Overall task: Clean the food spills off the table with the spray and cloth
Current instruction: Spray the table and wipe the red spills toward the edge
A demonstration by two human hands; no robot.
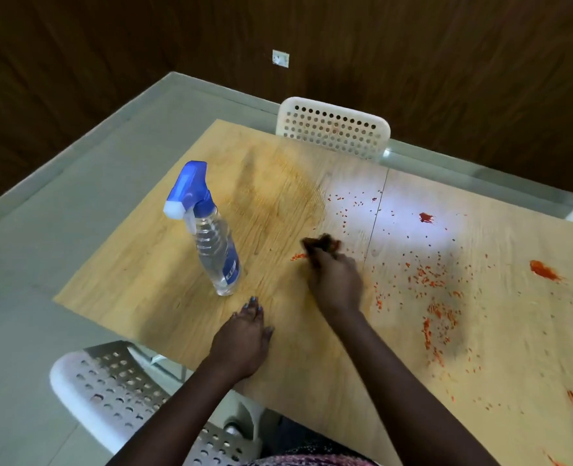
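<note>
Your cloth [322,242], dark and bunched, sits on the counter [312,348] just right of the spray bottle [211,237], clutched in your right hand [337,280]. Your left hand [244,338] rests flat and relaxed just in front of the bottle. Red food spills [436,311] lie well right of it.

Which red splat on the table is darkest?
The small dark-red blob in the bright glare patch, far side of the light wooden table. The other splats, like the one at the right, are lighter orange-red.
</note>
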